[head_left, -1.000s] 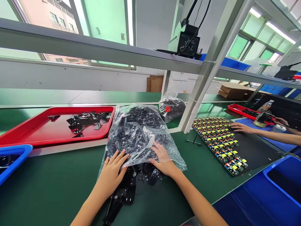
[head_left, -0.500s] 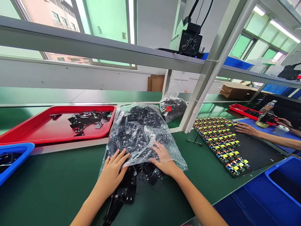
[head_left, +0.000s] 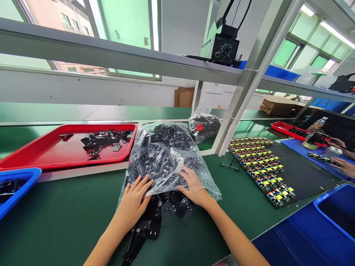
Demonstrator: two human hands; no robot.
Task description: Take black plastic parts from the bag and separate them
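A clear plastic bag (head_left: 163, 155) full of black parts lies on the green bench in front of me. My left hand (head_left: 135, 197) rests on its near left edge, fingers stretched out over the plastic. On the near right part of the bag lies my right hand (head_left: 192, 186), fingers apart, with some of the film over it. Loose black parts (head_left: 151, 223) spill from the bag's near edge onto the bench between my arms. Their exact kind is hard to make out; some look like flat plates with holes.
Left of the bag stands a red tray (head_left: 63, 162) with black pieces, and nearer, a blue bin (head_left: 33, 177). A second tied bag (head_left: 205, 127) sits by the shelf post (head_left: 238, 92). Rows of circuit boards (head_left: 257, 166) lie at right, near a co-worker's hands (head_left: 345, 166).
The co-worker's hand has moved right, away from the rows of boards, and a strip of boards now lies by it on the blue mat. My hands stay in place.
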